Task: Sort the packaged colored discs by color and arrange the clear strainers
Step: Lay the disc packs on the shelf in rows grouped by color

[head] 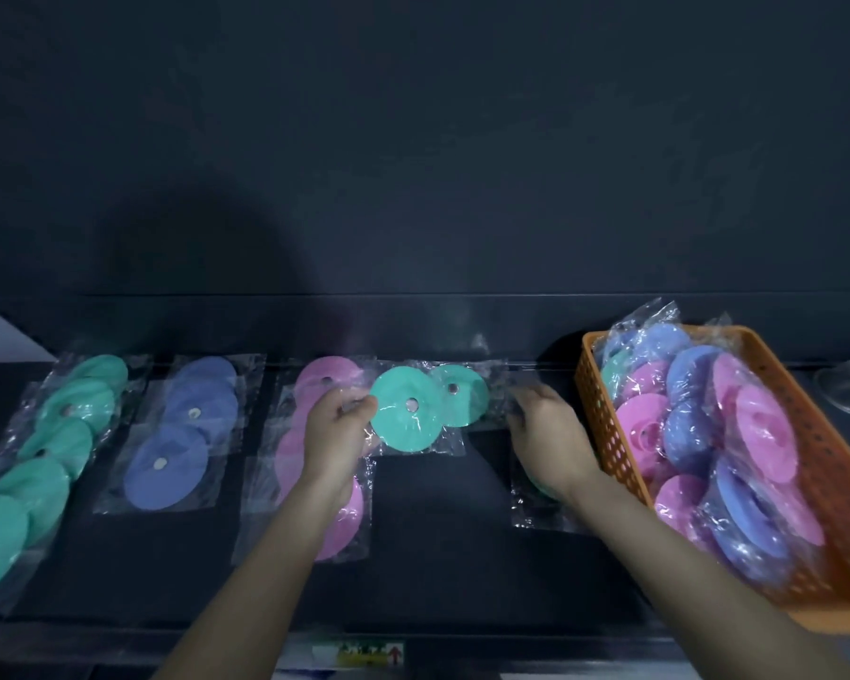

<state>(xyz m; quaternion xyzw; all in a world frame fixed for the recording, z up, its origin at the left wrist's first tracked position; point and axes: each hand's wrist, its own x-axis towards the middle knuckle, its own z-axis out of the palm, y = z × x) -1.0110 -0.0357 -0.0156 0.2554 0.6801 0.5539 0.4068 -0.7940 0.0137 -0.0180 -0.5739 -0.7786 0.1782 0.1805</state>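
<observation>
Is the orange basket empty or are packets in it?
Not empty: the orange basket holds pink, blue and green packaged discs, heaped above its rim.

green discs (pixel 45 454), blue discs (pixel 182 434) and pink discs (pixel 334 512) in clear wrap; perforated orange basket (pixel 604 424); dark counter (pixel 442 532).

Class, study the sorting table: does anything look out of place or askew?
Yes. Two packaged green discs are beside the pink row, far from the green row at the left; the left hand pinches their wrap. The orange basket also looks tilted, its discs colour-mixed.
</observation>
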